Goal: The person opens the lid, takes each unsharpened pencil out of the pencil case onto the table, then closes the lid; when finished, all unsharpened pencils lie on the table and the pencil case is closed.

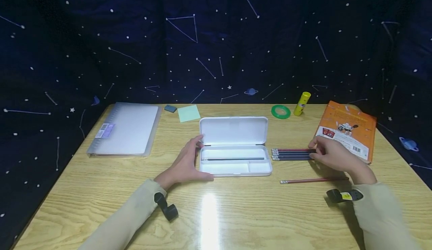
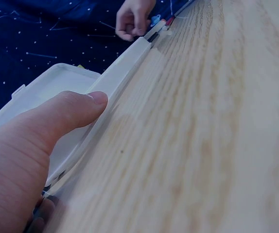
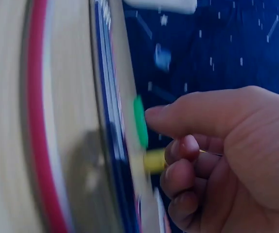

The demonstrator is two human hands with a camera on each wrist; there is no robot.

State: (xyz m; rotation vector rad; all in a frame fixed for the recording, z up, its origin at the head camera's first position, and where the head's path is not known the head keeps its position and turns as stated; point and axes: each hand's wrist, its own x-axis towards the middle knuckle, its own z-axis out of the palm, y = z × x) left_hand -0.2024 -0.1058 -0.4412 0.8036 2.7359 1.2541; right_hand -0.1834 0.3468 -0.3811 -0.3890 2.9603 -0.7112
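Note:
A white pencil case [image 1: 233, 125] lies with its lid raised on the table, a dark pencil [image 1: 236, 159] in its long compartment. My left hand [image 1: 185, 163] holds the case's left end, thumb along the front edge and fingers towards the hinge side. In the left wrist view the thumb [image 2: 71, 111] presses the case wall. Right of the case, several dark blue pencils [image 1: 291, 156] and a red one lie side by side. Over their far ends hovers my right hand [image 1: 332, 154], thumb and index finger apart, with nothing visibly held. Nearer me lies a separate red pencil [image 1: 314, 180].
An orange notebook [image 1: 357, 122] lies beyond my right hand. Along the back are a yellow glue stick [image 1: 302, 104], green tape roll [image 1: 281, 112], pale green sticky notes [image 1: 189, 113] and a dark eraser [image 1: 170, 108]. A translucent ring binder [image 1: 128, 130] occupies the left.

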